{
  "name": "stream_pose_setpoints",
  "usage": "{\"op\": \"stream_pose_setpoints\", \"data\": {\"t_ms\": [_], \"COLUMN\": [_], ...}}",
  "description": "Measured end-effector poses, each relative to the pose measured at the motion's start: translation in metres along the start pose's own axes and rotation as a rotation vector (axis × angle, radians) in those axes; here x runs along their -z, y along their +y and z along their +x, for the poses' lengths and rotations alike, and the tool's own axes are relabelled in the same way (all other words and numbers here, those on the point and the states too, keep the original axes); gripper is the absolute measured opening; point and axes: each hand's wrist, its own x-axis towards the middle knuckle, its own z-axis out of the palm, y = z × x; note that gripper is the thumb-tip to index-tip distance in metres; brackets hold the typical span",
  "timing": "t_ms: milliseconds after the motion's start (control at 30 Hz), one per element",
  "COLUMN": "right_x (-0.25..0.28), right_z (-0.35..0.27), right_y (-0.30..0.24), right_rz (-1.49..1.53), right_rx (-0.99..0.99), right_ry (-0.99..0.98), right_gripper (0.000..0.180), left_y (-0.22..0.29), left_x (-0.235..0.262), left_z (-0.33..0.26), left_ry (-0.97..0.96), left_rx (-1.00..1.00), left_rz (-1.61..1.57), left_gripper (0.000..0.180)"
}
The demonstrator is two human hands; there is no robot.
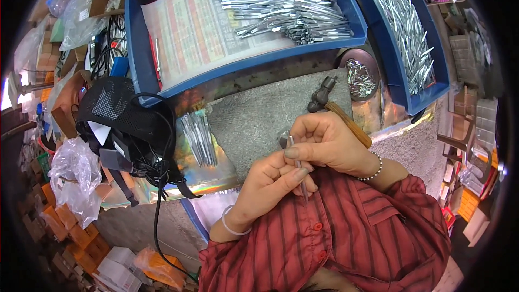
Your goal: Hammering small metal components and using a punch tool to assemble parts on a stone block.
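Observation:
A slim, pale metal piece stands nearly upright in front of my chest. My left hand grips its lower part between thumb and fingers. Higher up, my right hand pinches it near the top with thumb and forefinger. The fingers cover much of it, so its exact kind does not show. Just beyond my hands lies a grey slab. A hammer with a dark head and wooden handle rests there, beside my right hand. Several slender metal pieces lie in a bundle left of the slab.
A blue tray holds paper and a heap of slender metal pieces. Another blue tray with similar pieces stands at the right. A round dish contains small metal parts. A black mesh bag with cables sits at the left.

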Motion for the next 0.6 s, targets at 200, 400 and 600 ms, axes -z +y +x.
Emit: {"op": "stream_pose_setpoints", "data": {"t_ms": [200,400,600], "right_x": [0.0,-0.003,-0.01], "right_z": [0.001,0.001,-0.001], "right_y": [0.0,0.002,-0.005], "right_rz": [-0.071,-0.072,0.066], "right_rx": [-0.003,0.019,0.042], "right_ry": [0.002,0.028,0.115], "right_gripper": [0.012,0.012,0.012], "left_y": [-0.003,-0.004,-0.003], "left_x": [0.002,0.003,0.001], "left_z": [0.0,-0.002,-0.01], "left_ry": [-0.015,-0.02,0.264], "left_rx": [-0.006,-0.008,-0.126], "left_rz": [-0.047,-0.067,-0.073], "left_gripper": [0.02,0.022,0.027]}}
